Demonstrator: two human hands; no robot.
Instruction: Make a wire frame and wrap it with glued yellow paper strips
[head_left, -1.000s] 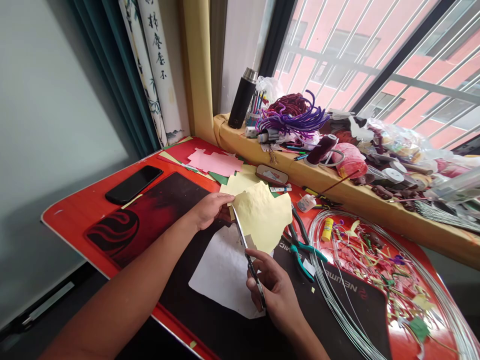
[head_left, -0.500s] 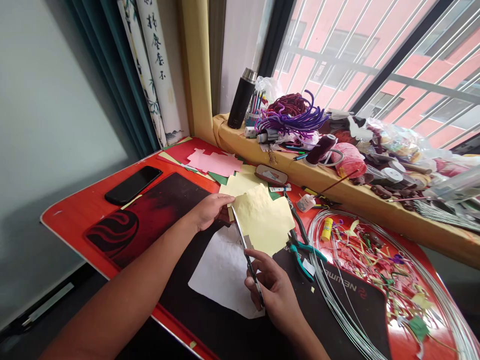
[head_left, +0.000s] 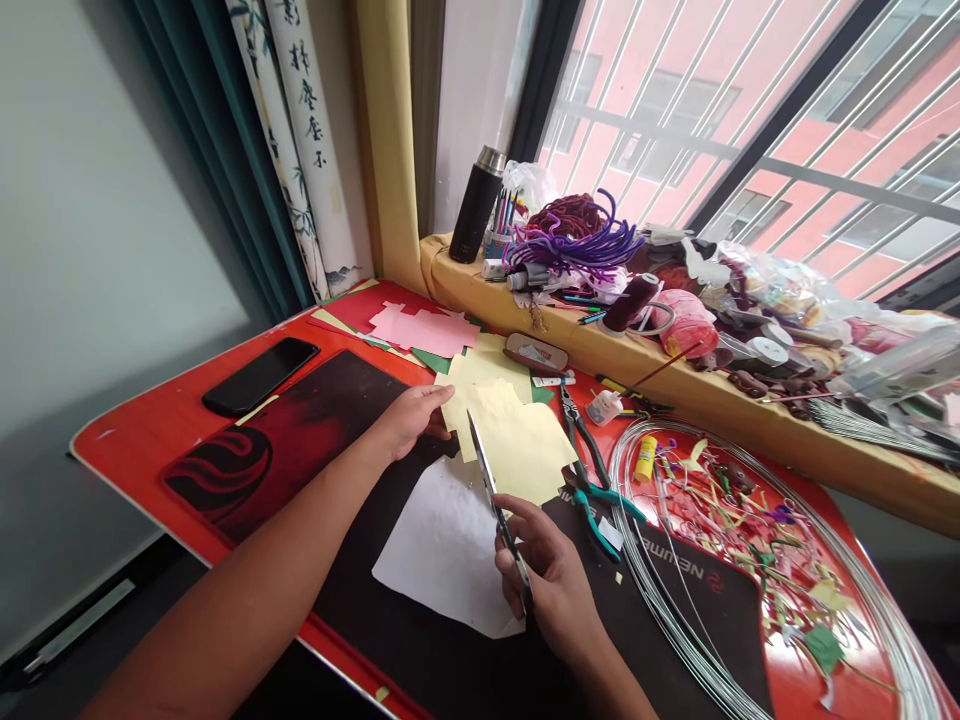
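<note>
In my left hand (head_left: 414,418), thumb and fingers pinch the left edge of a pale yellow sheet of paper (head_left: 517,440) with an irregular, cut outline. My right hand (head_left: 544,565) is closed round the handles of a pair of scissors (head_left: 486,470). Their blades look nearly closed and lie over the yellow sheet's lower left part, pointing away from me. Below them, a white sheet of paper (head_left: 439,560) rests on the black desk mat (head_left: 367,620). Another yellow sheet (head_left: 487,358) lies behind the held one.
Teal-handled pliers (head_left: 600,510) and dark pliers (head_left: 581,430) lie to the right, beside a large wire coil (head_left: 637,560) and paper scraps (head_left: 787,540). A phone (head_left: 261,376) is at left, pink paper (head_left: 420,328) at the back. The cluttered ledge holds a black flask (head_left: 477,208).
The yellow sheet has turned slightly and shifted left with my left hand. The scissor blades now show over the sheet, a little apart from my left fingers. The view has shifted slightly.
</note>
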